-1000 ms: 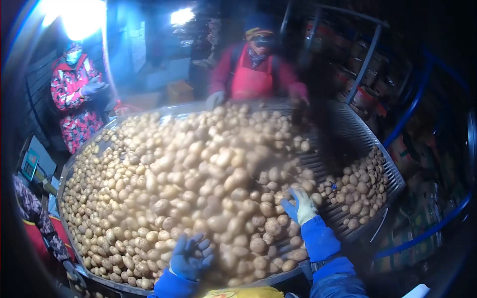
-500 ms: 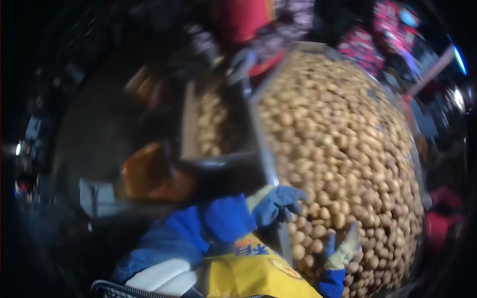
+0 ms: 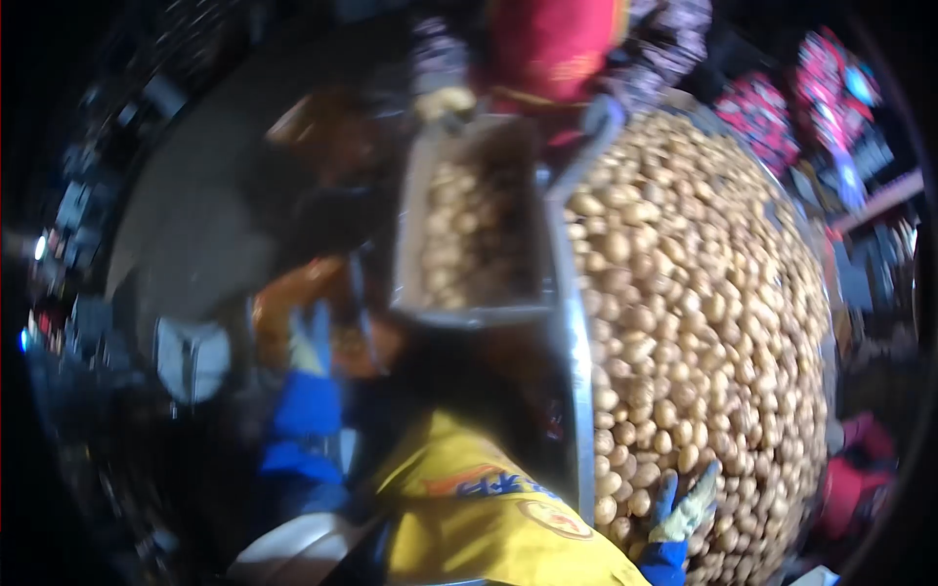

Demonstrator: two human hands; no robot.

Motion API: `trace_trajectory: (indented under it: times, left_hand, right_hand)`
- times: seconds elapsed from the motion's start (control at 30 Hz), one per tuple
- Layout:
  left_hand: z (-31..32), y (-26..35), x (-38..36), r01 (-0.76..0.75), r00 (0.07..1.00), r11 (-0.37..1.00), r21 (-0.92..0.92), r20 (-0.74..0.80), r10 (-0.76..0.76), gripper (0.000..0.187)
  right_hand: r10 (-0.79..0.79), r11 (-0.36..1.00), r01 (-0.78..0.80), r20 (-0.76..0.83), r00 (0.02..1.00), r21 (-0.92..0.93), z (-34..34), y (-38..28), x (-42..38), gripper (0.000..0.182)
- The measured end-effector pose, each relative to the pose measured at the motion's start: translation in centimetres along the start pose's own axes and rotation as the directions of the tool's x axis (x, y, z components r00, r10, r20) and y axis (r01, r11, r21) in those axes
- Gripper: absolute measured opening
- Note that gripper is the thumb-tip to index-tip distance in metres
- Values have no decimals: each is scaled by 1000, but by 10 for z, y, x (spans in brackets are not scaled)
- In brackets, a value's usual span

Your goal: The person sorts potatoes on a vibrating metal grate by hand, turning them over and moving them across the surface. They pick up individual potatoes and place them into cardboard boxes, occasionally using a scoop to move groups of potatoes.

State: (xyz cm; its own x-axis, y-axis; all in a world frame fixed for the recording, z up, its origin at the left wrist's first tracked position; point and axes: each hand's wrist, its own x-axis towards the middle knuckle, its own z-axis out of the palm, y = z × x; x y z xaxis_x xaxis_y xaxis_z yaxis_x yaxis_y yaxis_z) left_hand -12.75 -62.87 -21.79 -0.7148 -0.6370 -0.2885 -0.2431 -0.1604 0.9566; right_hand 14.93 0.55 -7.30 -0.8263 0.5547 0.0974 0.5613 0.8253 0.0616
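Note:
My left hand (image 3: 311, 342), in a blue and pale glove, is at the left over an orange container (image 3: 293, 286). Motion smears its fingers, so I cannot tell what they hold. My right hand (image 3: 687, 510), gloved the same way, rests at the lower right among the heaped potatoes (image 3: 703, 342), its thumb and fingers apart with nothing between them. The potatoes cover a wide table whose metal rim (image 3: 578, 391) runs along their left side.
A box (image 3: 405, 249) partly filled with potatoes stands left of the rim. Beyond it is a person in a red apron (image 3: 557, 49); another in patterned red clothing (image 3: 831, 93) is at the far right. A white stool-like object (image 3: 191, 359) stands at the left. My yellow apron (image 3: 469, 498) fills the bottom.
My left hand has swung left from the edge of the potato heap to the orange container. My right hand stays on the potatoes. The whole view has shifted.

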Motion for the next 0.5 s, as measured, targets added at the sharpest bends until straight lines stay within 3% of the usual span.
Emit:
trace_trajectory:
  times: [0.03,0.07,0.1,0.13,0.17,0.23,0.27,0.3,0.37,0.4,0.5]
  left_hand:
    - [2,-6,9,-134,990,989,58,-30,136,35]
    - [11,-7,8,-232,972,971,57,46,230,36]
    - [27,-2,-1,-267,946,964,-3,190,262,37]
    - [62,37,-44,-90,925,996,20,373,76,45]
    - [83,36,-49,252,751,963,-98,647,-131,50]
    - [141,64,-101,185,581,980,78,795,-173,61]
    - [174,82,-165,-253,653,944,212,758,4,64]
    - [193,80,-187,-319,587,911,262,809,-27,64]
    - [223,82,-216,-573,210,814,93,977,36,61]
    - [240,93,-255,-542,289,790,286,946,-144,60]
    - [272,96,-314,-684,102,704,194,980,-171,58]
  right_hand:
    - [65,919,-56,-11,998,390,4,-3,5,89]
    - [48,978,-39,-41,998,206,0,-8,4,83]
    - [-13,989,20,-54,998,145,-9,-15,4,81]
    - [-29,978,41,-61,998,203,-19,-20,3,81]
    - [-23,987,26,-20,1000,156,-30,-25,5,81]
    - [-41,982,50,-50,998,181,-21,-13,3,81]
    - [11,990,-8,-24,1000,138,-27,-16,1,80]
    - [27,976,-32,24,999,216,-31,-11,3,79]
    - [-17,974,21,-21,1000,225,-50,-5,4,73]
    - [-45,957,60,-57,997,285,-56,2,1,69]
    - [33,885,38,-143,989,464,-74,6,-19,56]
